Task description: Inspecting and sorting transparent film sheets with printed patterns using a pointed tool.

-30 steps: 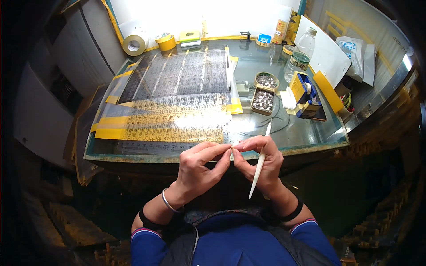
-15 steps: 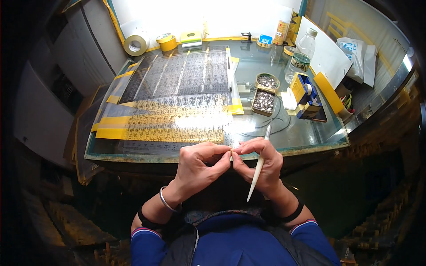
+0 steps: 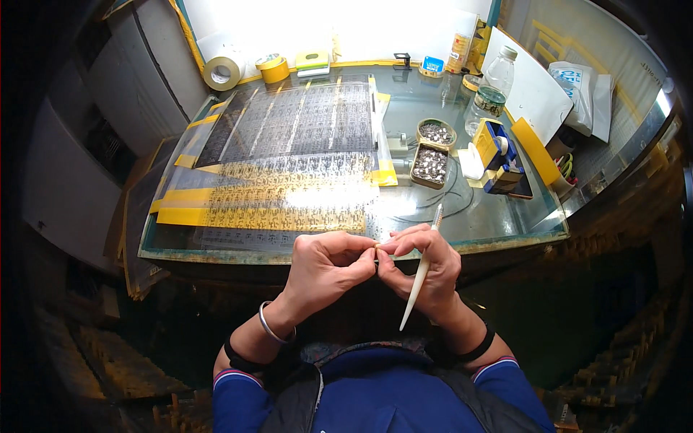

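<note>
My left hand and my right hand meet at the fingertips by the near edge of the glass-topped table. Thumb and forefinger of the left are closed in a pinch. Between both hands' fingertips is a tiny pale piece, too small to name. A slim pen-style craft knife with a white tapered handle rests between the fingers of my right hand, metal tip pointing away from me. Printed film sheets with yellow tape strips lie just beyond my left hand.
A round tin and a square tin hold many small pieces. Right of them are a blue tape dispenser and a clear bottle. Tape rolls stand at the back left. A dark cord curves over the glass.
Both hands stay at nearly the same spot, fingertips together. The craft knife has shifted only very slightly.
</note>
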Available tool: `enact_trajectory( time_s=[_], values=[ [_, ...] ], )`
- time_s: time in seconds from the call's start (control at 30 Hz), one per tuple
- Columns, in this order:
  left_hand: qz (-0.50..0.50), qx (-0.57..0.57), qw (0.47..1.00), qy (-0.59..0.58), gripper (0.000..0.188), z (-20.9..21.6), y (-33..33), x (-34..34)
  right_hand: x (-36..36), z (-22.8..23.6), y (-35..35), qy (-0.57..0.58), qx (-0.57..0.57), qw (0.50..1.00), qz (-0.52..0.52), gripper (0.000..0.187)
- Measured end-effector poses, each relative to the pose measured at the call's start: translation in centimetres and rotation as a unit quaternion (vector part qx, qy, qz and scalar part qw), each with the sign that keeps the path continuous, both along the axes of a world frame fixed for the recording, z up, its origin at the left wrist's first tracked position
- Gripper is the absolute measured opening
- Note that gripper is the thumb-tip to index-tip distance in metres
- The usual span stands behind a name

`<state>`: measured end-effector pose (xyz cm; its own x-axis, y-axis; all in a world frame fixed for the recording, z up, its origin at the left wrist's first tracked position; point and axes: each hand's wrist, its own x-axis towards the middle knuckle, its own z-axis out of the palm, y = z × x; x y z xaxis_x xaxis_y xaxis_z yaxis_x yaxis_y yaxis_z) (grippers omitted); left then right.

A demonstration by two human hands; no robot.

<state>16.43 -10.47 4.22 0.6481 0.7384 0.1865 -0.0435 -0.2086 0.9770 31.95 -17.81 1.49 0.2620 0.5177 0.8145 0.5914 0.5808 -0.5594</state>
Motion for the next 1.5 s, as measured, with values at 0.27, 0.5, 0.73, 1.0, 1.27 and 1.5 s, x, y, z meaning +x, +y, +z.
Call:
enact_trajectory(
  time_s=[0.27, 0.5, 0.73, 1.0, 1.27, 1.5],
  values=[
    [-0.027, -0.054, 0.998, -0.005, 0.017, 0.1, 0.3, -0.1, 0.0, 0.1, 0.0, 0.0, 0.011, 1.0, 0.016, 0.027],
    [-0.082, -0.145, 0.986, -0.018, 0.019, 0.6, 0.9, -0.6, 0.1, 0.2, -0.2, 0.004, 0.009, 1.0, 0.025, 0.027],
    [-0.121, -0.214, 0.968, -0.051, 0.018, 0.3, 1.4, -0.8, 0.1, 0.1, -0.2, 0.012, 0.008, 0.999, 0.041, 0.028],
    [-0.113, -0.316, 0.94, -0.055, 0.021, -0.3, 1.5, -0.5, -0.4, 0.0, -1.1, 0.282, -0.128, 0.936, 0.167, 0.025],
    [-0.069, -0.357, 0.931, -0.029, 0.023, 0.0, 1.2, -0.2, 0.4, -0.8, -1.0, 0.372, -0.165, 0.893, 0.192, 0.023],
    [-0.087, -0.271, 0.958, -0.011, 0.027, 0.1, 0.8, -0.1, -0.1, -0.6, -1.2, 0.312, -0.152, 0.924, 0.159, 0.024]
  ],
)
